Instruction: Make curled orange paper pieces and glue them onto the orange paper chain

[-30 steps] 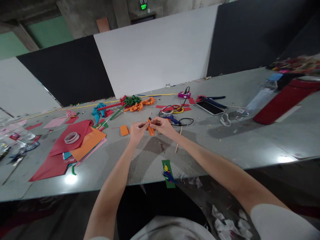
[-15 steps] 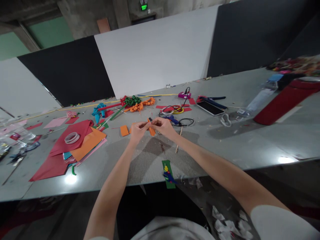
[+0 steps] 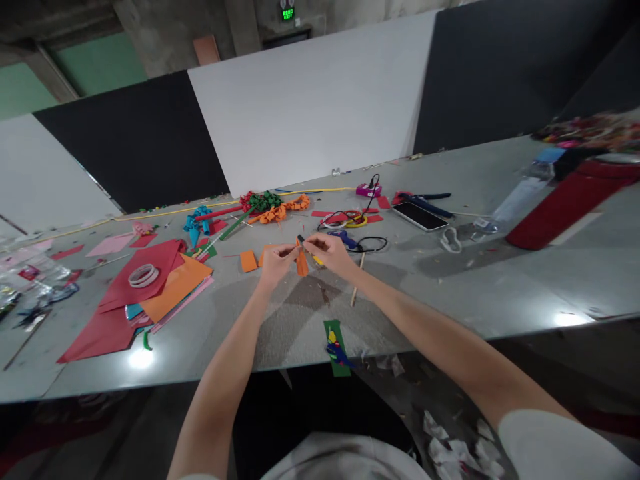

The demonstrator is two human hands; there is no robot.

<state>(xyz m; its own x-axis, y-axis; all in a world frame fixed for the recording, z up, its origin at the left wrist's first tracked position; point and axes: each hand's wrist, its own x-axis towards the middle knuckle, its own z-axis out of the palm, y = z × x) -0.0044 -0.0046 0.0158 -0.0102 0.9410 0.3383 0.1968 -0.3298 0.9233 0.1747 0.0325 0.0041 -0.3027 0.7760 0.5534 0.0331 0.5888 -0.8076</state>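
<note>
Over the middle of the table, my left hand [image 3: 276,264] pinches a narrow, folded piece of orange paper [image 3: 302,265] that hangs down between the hands. My right hand [image 3: 331,253] is closed at the paper's other side. A slim tool with a dark end [image 3: 300,240] is in its fingers; a yellow part [image 3: 318,261] shows below them, and I cannot make out its exact kind. Left of my left hand lies a flat orange paper rectangle [image 3: 248,261], with another partly hidden behind that hand. A thin wooden stick [image 3: 358,280] lies by my right wrist.
Red sheets [image 3: 120,327] and a tape roll [image 3: 143,275] lie left. Behind the hands are orange paper flowers [image 3: 280,210] and a blue glue gun [image 3: 343,237] with its cord. A phone [image 3: 421,216] and red flask [image 3: 570,203] are right. Green tape [image 3: 339,367] crosses the front edge.
The orange paper now hangs lower and shows more of itself between the hands. My right hand has shifted slightly right, and the tool's yellow part has come into view.
</note>
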